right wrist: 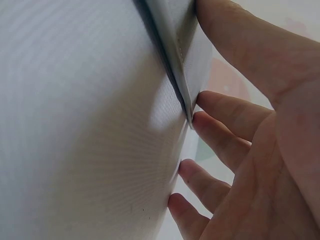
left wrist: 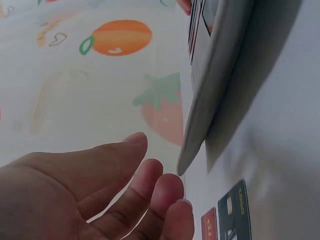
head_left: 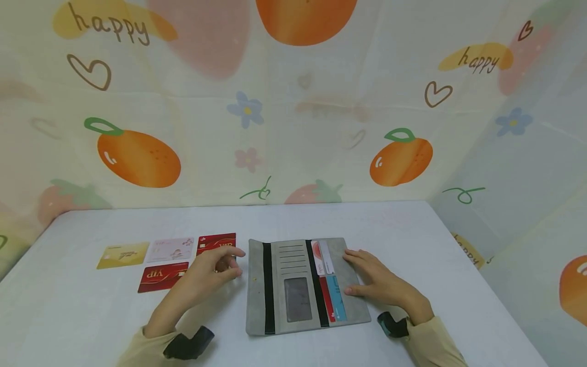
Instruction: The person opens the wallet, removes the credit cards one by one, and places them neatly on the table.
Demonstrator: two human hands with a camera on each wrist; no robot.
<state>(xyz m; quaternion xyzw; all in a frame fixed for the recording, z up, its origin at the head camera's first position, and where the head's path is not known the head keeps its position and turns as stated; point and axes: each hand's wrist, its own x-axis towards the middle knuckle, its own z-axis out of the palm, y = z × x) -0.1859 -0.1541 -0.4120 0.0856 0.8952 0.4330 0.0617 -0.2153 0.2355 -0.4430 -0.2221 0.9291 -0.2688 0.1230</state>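
A grey card wallet lies spread on the table, with black straps, a clear window and several cards in its right-hand slots. The fingertips of my right hand rest on the wallet's right edge; its fingers are extended, as the right wrist view also shows. Just off the left edge hovers my left hand, fingers loosely bent and nothing between them. Beneath and beside that hand lie a red VIP card and another red VIP card, partly covered by it. A dark green card shows in the left wrist view.
Left of the wallet lie a gold card and a pale pink card. A white cloth covers the table. Behind it hangs a fruit-patterned curtain. Dark bands sit at both wrists.
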